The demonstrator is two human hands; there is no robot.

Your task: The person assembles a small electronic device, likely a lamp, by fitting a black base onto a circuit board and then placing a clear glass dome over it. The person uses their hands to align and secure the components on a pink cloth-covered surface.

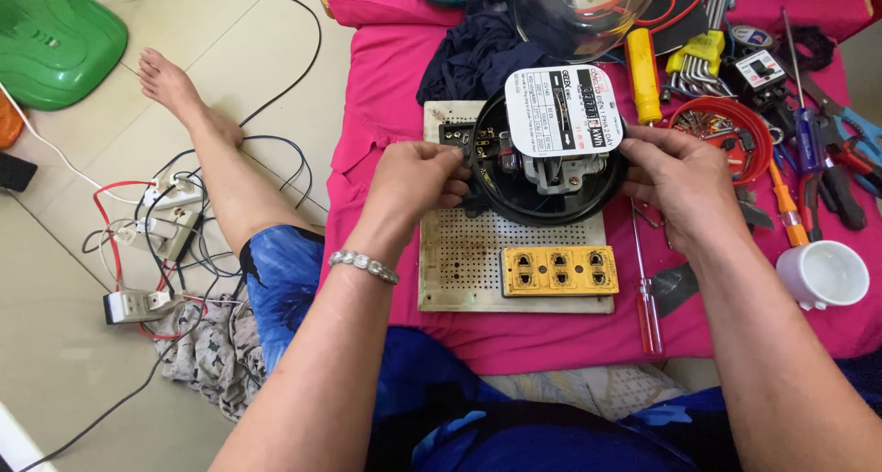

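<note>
Head view: both hands close on a round black electricity meter (pixel 548 173) that sits on the upper part of a cream perforated mounting board (pixel 464 256), which lies on a pink cloth-covered surface (pixel 367 113). The meter's clear dome (pixel 579 8) is off and rests further back, so the white dial plate (pixel 562 111) and inner parts are exposed. The left hand (pixel 413 182) grips the meter's left rim, fingers (pixel 457 185) curled tight around the edge by a small black terminal block (pixel 457 134); the right hand (pixel 675 182) cups the right rim, fingers bent and pressed against the housing. Held from both sides like this, the meter seems steadied or squared against the board. Below it on the same board is a yellow socket strip (pixel 559 270), apart from the hands. A red-handled screwdriver (pixel 647 297) lies just right of the board, with a white cup (pixel 823 274), a yellow-handled screwdriver (pixel 642 75), hex keys (pixel 698 58) and pliers (pixel 841 173) spread further right. On the floor at left, tangled wires (pixel 165 224) and a green lid (pixel 55 40).
</note>
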